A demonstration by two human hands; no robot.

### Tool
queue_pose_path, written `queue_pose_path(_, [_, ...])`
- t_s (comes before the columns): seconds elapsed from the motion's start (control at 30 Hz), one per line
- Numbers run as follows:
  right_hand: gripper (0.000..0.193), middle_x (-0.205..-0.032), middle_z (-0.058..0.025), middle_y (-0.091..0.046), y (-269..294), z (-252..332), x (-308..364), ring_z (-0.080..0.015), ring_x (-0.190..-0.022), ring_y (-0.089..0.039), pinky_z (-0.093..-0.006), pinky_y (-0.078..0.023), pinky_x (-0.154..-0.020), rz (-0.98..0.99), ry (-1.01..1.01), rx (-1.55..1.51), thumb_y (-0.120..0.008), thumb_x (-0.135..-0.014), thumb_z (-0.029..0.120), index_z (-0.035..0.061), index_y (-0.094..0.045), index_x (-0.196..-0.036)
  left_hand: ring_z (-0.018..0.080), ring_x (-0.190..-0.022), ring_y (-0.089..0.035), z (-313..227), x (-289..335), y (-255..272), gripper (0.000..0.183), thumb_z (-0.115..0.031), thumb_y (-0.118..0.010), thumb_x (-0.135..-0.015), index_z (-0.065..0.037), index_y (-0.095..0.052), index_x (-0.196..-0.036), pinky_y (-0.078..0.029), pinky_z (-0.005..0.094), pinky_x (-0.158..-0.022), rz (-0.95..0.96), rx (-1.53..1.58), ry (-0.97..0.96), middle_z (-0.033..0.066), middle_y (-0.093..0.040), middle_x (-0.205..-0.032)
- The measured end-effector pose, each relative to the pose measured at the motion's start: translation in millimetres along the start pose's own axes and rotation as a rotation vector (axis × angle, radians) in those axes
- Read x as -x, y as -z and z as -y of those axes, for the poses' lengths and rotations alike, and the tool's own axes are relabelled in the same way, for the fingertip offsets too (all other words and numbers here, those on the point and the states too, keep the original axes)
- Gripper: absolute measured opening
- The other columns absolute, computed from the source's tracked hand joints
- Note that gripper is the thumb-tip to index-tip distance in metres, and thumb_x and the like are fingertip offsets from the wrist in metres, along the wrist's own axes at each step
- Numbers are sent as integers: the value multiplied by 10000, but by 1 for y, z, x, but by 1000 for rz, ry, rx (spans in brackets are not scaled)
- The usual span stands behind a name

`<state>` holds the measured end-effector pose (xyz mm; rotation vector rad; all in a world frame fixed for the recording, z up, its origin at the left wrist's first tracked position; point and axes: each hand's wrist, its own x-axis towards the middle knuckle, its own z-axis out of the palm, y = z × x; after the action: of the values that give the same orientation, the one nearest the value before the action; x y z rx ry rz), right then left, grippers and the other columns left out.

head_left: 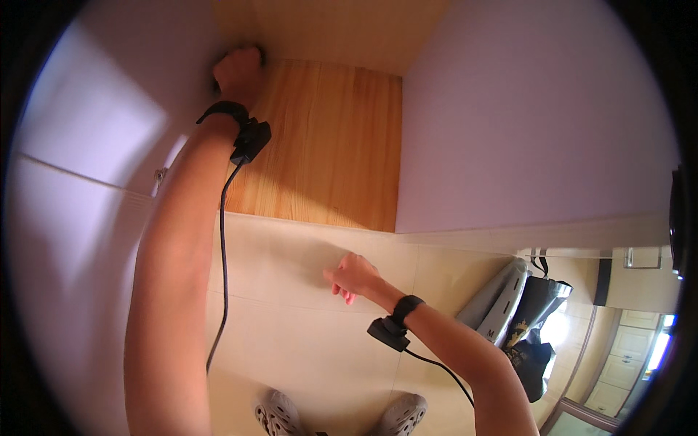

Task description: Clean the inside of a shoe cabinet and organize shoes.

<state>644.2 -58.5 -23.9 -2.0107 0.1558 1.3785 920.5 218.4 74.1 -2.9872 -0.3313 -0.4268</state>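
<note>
My left hand reaches deep into an open cabinet. It is closed in a fist at the back left corner of the wooden shelf floor. A small dark bit shows beside the knuckles, and I cannot tell what it is. My right hand hangs in the air over the beige floor tiles in front of the cabinet, fingers loosely curled and apart, with nothing in it. Each wrist wears a black band with a small black unit and a cable.
Pale panels flank the cabinet opening, one on the left and one on the right. My feet in grey clogs stand on the tiles below. A black bag and a grey object lean at the right.
</note>
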Motion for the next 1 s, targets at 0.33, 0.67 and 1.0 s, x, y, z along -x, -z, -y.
queue_pose_path(0.33, [383, -624, -153, -668, 5, -21, 2, -249, -513, -682, -342, -595, -543, -88, 31, -111, -604, -872, 285, -41, -685, -687, 388, -990, -702, -41, 102, 69, 372, -383, -617, -963, -57, -711, -1116, -550, 422, -876, -214, 721, 310, 203, -732, -1068])
queue_pose_path(0.67, [403, -851, -116, -712, 26, -8, 67, -229, -731, -706, -370, -602, -648, 12, 300, -18, -619, -892, 385, -6, -703, -940, 269, -1224, -580, -8, 168, 79, 448, -391, -570, -931, -107, -630, -1272, -451, 472, -1046, 431, 2422, 340, 64, -642, -1286])
queue_pose_path(1.0, [475, -992, -141, -686, 50, 21, 127, -243, -801, -687, -387, -579, -687, -22, 429, -349, -558, -992, 425, -5, -649, -1173, 277, -1222, -551, -4, 201, 105, 524, -509, -550, -875, -181, -616, -1278, -458, 489, -1016, 548, 2225, 370, 54, -593, -1332])
